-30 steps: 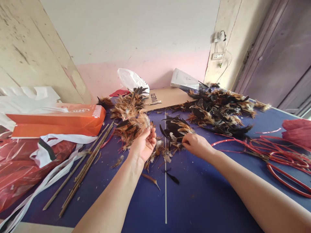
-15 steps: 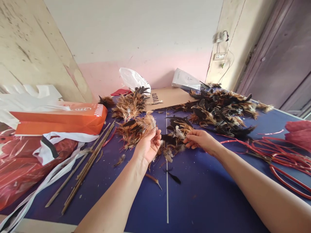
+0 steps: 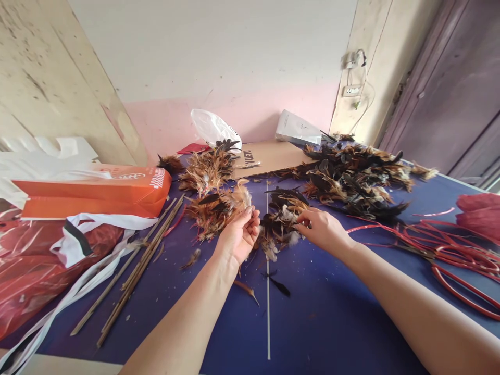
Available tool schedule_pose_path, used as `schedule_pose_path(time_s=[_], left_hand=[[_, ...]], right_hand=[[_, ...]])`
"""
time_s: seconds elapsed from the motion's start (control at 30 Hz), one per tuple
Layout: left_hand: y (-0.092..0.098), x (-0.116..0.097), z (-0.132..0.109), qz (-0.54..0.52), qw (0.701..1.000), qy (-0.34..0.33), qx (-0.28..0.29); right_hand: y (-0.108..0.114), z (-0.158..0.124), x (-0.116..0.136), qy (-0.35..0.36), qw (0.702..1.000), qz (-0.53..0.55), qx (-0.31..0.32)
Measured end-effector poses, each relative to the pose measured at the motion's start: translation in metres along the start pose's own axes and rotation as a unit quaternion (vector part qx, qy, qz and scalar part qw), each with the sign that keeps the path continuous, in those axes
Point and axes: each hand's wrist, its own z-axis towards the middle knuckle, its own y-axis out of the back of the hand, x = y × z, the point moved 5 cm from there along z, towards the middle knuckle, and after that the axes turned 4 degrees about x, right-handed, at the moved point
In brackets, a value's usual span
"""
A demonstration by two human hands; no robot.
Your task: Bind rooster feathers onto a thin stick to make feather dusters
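My left hand point(image 3: 239, 237), palm turned up and fingers curled, pinches pale brown feathers point(image 3: 241, 195) between thumb and forefinger. Behind it lies a bunch of brown and black feathers point(image 3: 209, 216) with reddish ends. My right hand point(image 3: 323, 228) is bent over the right edge of a small heap of dark and grey feathers point(image 3: 279, 221). Its thumb and fingertips come together there, and what lies between them is too small to make out. A few loose feathers, one of them black point(image 3: 279, 285), lie on the blue table point(image 3: 328, 323) in front of the hands.
Large feather heaps point(image 3: 351, 179) lie at the back right, beside a flat cardboard sheet point(image 3: 273, 156). Thin sticks point(image 3: 136, 276), an orange bag point(image 3: 94, 192) and red plastic point(image 3: 35, 265) are at left. Red-handled scissors point(image 3: 461, 286) and red strips point(image 3: 449, 234) lie at right.
My right hand has turned and risen slightly, its fingers now pointing down more at the heap's edge. My left hand stays almost in place, still pinching the pale feathers.
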Motion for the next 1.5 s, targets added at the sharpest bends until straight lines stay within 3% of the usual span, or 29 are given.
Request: schedule_pose_path(time_s=[0.13,0.37,0.47,0.53,0.67,0.7,0.77,0.83,1.03,1.13,1.3,1.5], left_hand=[[-0.001,0.002,0.0,0.008,1.0,0.0,0.009],[-0.003,0.006,-0.001,0.014,1.0,0.005,0.011],[-0.003,0.007,-0.002,0.032,0.999,0.007,0.013],[-0.004,0.008,-0.003,0.042,0.999,0.01,0.015],[-0.005,0.013,-0.005,0.066,0.997,0.028,0.022],[-0.006,0.014,-0.006,0.074,0.996,0.033,0.024],[-0.006,0.018,-0.007,0.094,0.994,0.043,0.029],[-0.007,0.022,-0.008,0.118,0.991,0.056,0.037],[-0.014,0.035,-0.014,0.186,0.974,0.092,0.086],[-0.017,0.038,-0.018,0.205,0.967,0.105,0.105],[-0.018,0.037,-0.019,0.241,0.957,0.096,0.126],[-0.023,0.032,-0.021,0.311,0.935,0.038,0.167]], right_hand=[[-0.008,-0.001,0.016,0.014,0.999,0.052,-0.002],[-0.035,0.004,0.022,-0.094,0.994,0.051,0.03],[-0.036,0.008,0.014,-0.112,0.976,0.181,0.048],[-0.034,0.01,0.007,-0.129,0.93,0.34,0.055],[-0.027,0.01,-0.006,-0.172,0.772,0.609,0.056],[-0.024,0.009,-0.007,-0.172,0.746,0.641,0.059],[-0.017,0.007,-0.004,-0.152,0.722,0.671,0.066],[-0.01,0.005,0.004,-0.114,0.733,0.666,0.082],[0.0,0.0,0.028,-0.043,0.833,0.543,0.096],[0.002,-0.001,0.032,-0.034,0.861,0.5,0.083],[0.002,-0.002,0.034,-0.028,0.869,0.486,0.09],[0.002,-0.003,0.035,-0.012,0.86,0.498,0.107]])
